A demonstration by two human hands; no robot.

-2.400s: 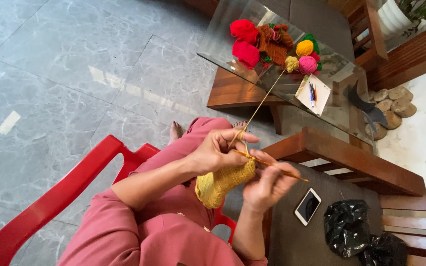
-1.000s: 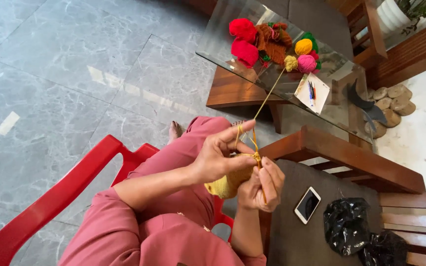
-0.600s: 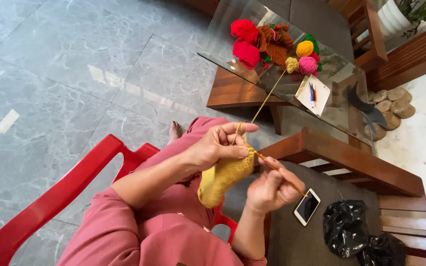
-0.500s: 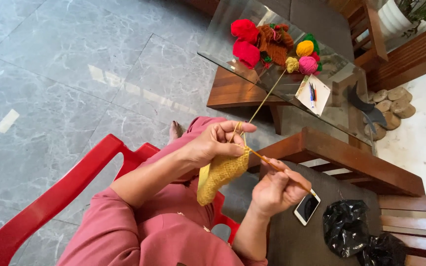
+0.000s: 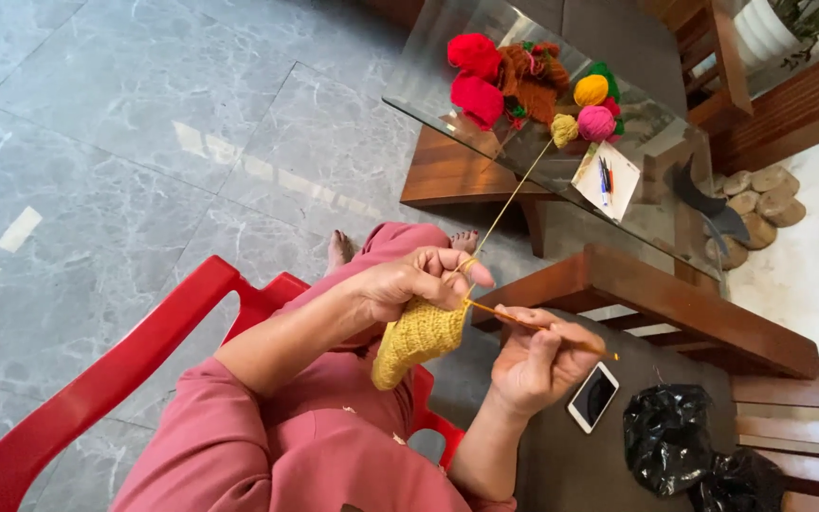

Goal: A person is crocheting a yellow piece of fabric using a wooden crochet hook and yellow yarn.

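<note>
Yellow crochet piece (image 5: 417, 337) hangs over the lap, pinched at its top edge by the left hand (image 5: 408, 283), fingers closed on it. I see the right hand (image 5: 540, 358) gripping a crochet hook (image 5: 533, 325) whose tip meets the piece. Its yarn strand (image 5: 509, 201) runs up to a yellow ball (image 5: 564, 129) on the glass worktop (image 5: 447, 71).

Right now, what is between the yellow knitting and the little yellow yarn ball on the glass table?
In the head view, one thin yellow strand runs from the yellow knitting to the yarn ball.
</note>
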